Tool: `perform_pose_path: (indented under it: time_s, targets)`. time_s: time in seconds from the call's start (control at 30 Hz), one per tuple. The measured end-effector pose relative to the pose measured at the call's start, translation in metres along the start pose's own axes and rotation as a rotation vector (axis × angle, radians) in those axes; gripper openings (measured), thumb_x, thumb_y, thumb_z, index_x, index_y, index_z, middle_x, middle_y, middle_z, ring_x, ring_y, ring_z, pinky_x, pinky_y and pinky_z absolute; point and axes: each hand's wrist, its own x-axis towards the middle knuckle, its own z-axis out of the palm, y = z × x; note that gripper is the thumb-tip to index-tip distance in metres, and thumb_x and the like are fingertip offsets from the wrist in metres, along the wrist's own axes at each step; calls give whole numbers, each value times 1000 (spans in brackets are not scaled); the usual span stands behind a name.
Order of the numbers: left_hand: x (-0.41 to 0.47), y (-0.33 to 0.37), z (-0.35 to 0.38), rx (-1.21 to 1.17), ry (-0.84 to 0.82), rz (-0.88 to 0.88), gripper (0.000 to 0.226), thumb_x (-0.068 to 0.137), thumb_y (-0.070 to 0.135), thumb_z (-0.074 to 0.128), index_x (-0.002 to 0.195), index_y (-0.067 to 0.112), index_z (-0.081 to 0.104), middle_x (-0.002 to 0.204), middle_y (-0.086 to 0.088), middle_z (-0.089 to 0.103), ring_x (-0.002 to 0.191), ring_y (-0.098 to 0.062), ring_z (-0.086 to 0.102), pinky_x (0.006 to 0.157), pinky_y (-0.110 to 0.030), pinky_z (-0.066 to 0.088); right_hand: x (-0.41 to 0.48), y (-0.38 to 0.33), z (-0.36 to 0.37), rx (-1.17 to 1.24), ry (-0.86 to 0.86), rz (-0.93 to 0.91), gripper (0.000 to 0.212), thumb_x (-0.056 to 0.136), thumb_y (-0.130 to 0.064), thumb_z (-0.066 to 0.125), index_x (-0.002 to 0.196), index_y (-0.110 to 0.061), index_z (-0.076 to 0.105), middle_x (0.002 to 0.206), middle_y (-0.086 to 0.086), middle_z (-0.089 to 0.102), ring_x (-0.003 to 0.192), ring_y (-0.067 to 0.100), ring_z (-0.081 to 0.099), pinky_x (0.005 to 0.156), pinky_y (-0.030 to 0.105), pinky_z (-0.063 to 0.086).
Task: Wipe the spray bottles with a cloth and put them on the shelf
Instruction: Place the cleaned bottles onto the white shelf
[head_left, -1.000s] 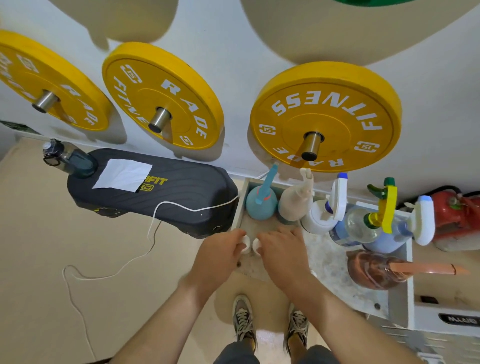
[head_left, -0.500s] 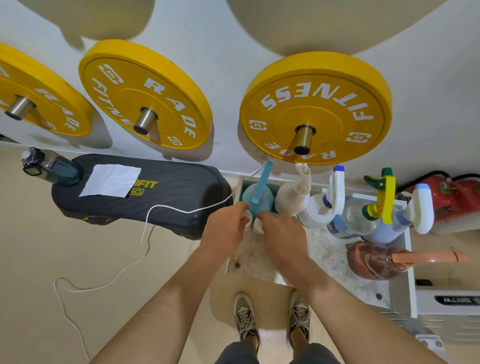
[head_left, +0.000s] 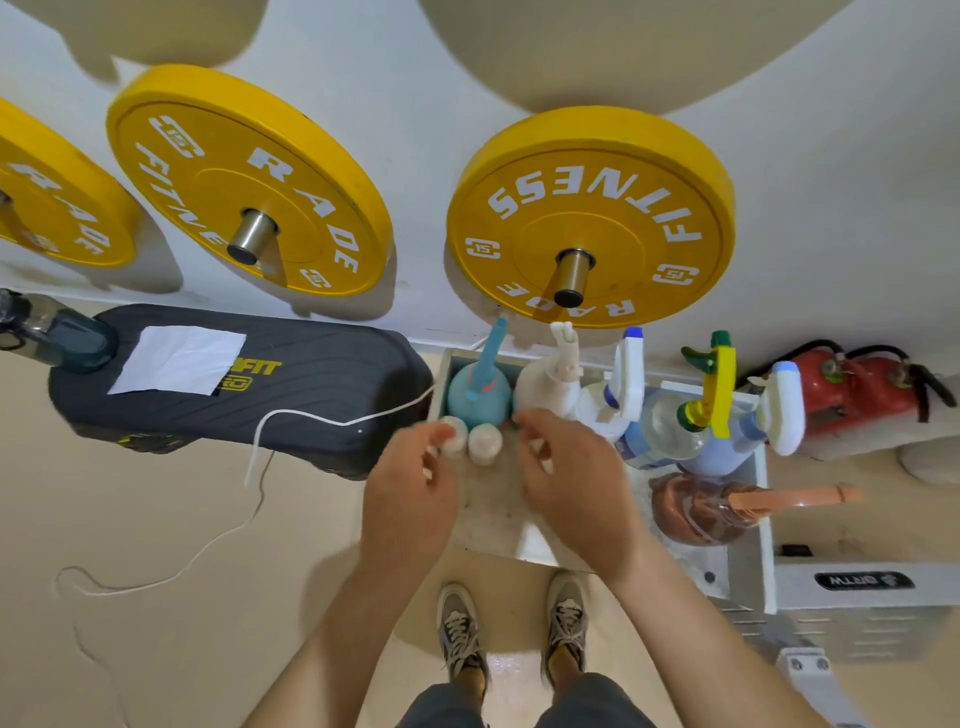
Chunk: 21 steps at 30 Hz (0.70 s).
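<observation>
**Spray bottles (head_left: 597, 415) standing on the white shelf (head_left: 493, 514), both hands at its left front**

Nearest the camera: grey laced shoes (head_left: 460, 634) on the beige floor, bare forearms reaching forward. Left hand (head_left: 410, 488) over the shelf's left edge, fingers loosely curled, tips at the left one of two small round white jars (head_left: 485, 441); too blurred to tell whether pinched or merely touched. Right hand (head_left: 571, 478) just beside the right jar but apart from it, fingers loosely curled around nothing.

Behind the jars, upright along the back of the shelf, left to right:
- teal bottle (head_left: 478, 395)
- cream bottle (head_left: 540, 389)
- white bottle with blue-tipped trigger (head_left: 628, 374)
- clear bottle with yellow-and-green trigger (head_left: 665, 426)
- pale blue bottle with white trigger (head_left: 727, 447)

In front of the last two, brown bottle (head_left: 691, 509) lying on its side, orange nozzle pointing right.

Left of the shelf: black bench pad (head_left: 311, 389), white cloth (head_left: 179, 361) spread flat on top, well apart from both hands. White cable (head_left: 332, 418) trailing across the pad's near corner down to the floor. Dark water bottle (head_left: 57, 338) at the pad's far-left end.

Right of the shelf: red fire extinguisher (head_left: 852, 395) by the wall.

Farthest: yellow weight plates (head_left: 592, 218) hung on wall pegs.
</observation>
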Motion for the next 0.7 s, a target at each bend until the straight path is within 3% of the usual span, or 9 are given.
perform_pose_path:
  time_s: [0.07, 0.13, 0.23, 0.33, 0.4, 0.47, 0.53, 0.7]
  targets:
    - [-18, 2, 14, 44, -118, 102, 23, 88, 6, 61, 99, 23, 69, 92, 8, 67, 75, -6, 58, 71, -21, 50, -13, 22, -26, 81, -33, 138, 18, 91, -23, 66, 109, -22, 70, 88, -6, 70, 85, 17, 65, 74, 33, 51]
    - [-28, 6, 33, 111, -199, 217, 20, 87, 11, 59, 100, 24, 68, 93, 9, 67, 76, -9, 59, 68, -22, 48, -26, 46, -39, 76, -151, 193, 31, 84, -34, 74, 112, -25, 66, 96, -9, 67, 93, 16, 63, 80, 33, 50]
    - [-27, 12, 62, 251, -276, 341, 37, 87, 18, 52, 123, 23, 61, 121, 6, 63, 97, -13, 62, 75, -16, 42, -41, 62, -37, -36, -344, 240, 66, 70, -51, 80, 127, -28, 55, 119, -6, 62, 112, 19, 55, 94, 41, 47]
    - [-17, 13, 81, 336, -420, 323, 54, 90, 19, 58, 143, 25, 46, 143, 1, 48, 118, -20, 55, 81, -37, 53, -52, 69, -22, -91, -395, 217, 86, 66, -58, 75, 141, -33, 43, 136, -7, 53, 129, 21, 46, 102, 46, 41]
    - [-12, 13, 87, 333, -458, 310, 53, 92, 19, 58, 142, 28, 44, 137, 3, 52, 114, -20, 56, 79, -42, 53, -54, 72, -13, -158, -404, 210, 77, 75, -53, 72, 143, -36, 39, 137, -11, 51, 132, 19, 42, 99, 40, 36]
    - [-9, 14, 91, 261, -419, 268, 40, 94, 19, 57, 133, 25, 55, 121, 3, 64, 103, -19, 61, 77, -40, 52, -54, 73, -6, -278, -395, 184, 59, 87, -48, 64, 140, -39, 40, 135, -13, 53, 129, 18, 47, 92, 36, 32]
    - [-9, 15, 89, 228, -363, 245, 25, 95, 21, 59, 120, 19, 63, 104, 1, 70, 90, -19, 64, 74, -39, 52, -53, 75, -1, -344, -380, 153, 43, 95, -43, 54, 137, -38, 44, 133, -11, 59, 122, 20, 55, 92, 35, 37]
    - [-24, 7, 49, 260, -216, 258, 23, 88, 16, 72, 111, 15, 70, 88, -2, 74, 76, -21, 68, 66, -30, 50, -42, 73, -8, -239, -344, 165, 27, 101, -38, 48, 127, -33, 56, 113, 0, 69, 108, 23, 62, 83, 32, 42]
